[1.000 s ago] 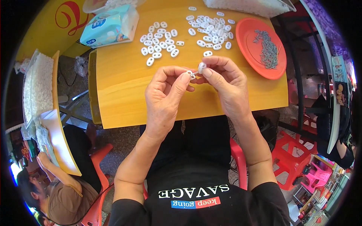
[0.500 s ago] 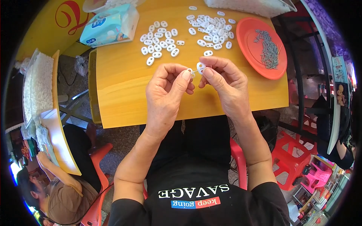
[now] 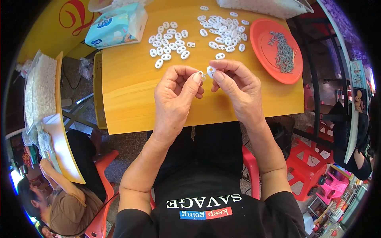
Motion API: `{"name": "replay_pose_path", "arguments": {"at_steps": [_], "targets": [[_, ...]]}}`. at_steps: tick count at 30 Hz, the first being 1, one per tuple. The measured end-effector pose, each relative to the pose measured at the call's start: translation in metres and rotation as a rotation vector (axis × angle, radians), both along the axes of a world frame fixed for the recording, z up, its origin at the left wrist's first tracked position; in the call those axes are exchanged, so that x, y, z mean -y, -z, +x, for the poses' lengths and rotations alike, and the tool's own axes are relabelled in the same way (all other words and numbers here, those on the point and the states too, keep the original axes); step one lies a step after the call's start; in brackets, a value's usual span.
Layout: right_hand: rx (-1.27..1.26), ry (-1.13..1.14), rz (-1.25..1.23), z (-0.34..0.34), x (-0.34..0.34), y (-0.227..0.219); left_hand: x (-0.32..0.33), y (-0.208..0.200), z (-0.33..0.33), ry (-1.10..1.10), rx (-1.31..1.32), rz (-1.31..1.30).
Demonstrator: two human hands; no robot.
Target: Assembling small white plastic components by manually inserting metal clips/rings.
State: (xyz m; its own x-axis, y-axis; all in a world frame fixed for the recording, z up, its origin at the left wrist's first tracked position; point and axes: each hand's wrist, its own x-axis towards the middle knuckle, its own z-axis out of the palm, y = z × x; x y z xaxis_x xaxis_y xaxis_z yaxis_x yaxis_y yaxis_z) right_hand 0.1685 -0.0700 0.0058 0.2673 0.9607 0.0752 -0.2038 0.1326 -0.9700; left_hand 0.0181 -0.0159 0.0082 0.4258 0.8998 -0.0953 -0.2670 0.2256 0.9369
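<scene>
Mid-frame, over the worktop [image 3: 135, 109]: both hands were raised close together, a narrow gap between their fingertips. Left hand [image 3: 174, 95] pinched a small white part, the left piece [image 3: 201, 74], between thumb and forefinger; its remaining fingers curled loosely inward. Right hand [image 3: 240, 89] had the right piece [image 3: 211, 71], white, oval and holed, clamped by thumb and fingers. Something thin showed between the two pieces; too small to tell what.

Upper centre of the frame: loose white ovals lay in two groups. Left group [image 3: 173, 46] was spread out, mostly one layer; right group [image 3: 228, 41] was denser, heaped at its middle. Right of these, a red plate [image 3: 260, 61] carried a pile of small grey parts [image 3: 283, 55].

Upper left: a blue-and-white tissue pack [image 3: 115, 27] lay at the worktop's corner. Top right: a clear box [image 3: 303, 6] held white contents. Far left: a second box [image 3: 41, 85], also full of white. Lower left: a seated co-worker [image 3: 69, 212] in a brown top. Lower right: a red stool [image 3: 299, 168].
</scene>
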Motion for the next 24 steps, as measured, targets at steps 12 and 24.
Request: {"name": "replay_pose_path", "arguments": {"at_steps": [12,24], "targets": [[0.025,0.009,-0.002,-0.006,-0.002,-0.002,0.003,-0.002,0.004,-0.018,0.024,0.005],[0.078,0.028,0.013,-0.014,-0.002,-0.005,0.008,0.007,0.007,-0.099,0.067,0.084]]}}
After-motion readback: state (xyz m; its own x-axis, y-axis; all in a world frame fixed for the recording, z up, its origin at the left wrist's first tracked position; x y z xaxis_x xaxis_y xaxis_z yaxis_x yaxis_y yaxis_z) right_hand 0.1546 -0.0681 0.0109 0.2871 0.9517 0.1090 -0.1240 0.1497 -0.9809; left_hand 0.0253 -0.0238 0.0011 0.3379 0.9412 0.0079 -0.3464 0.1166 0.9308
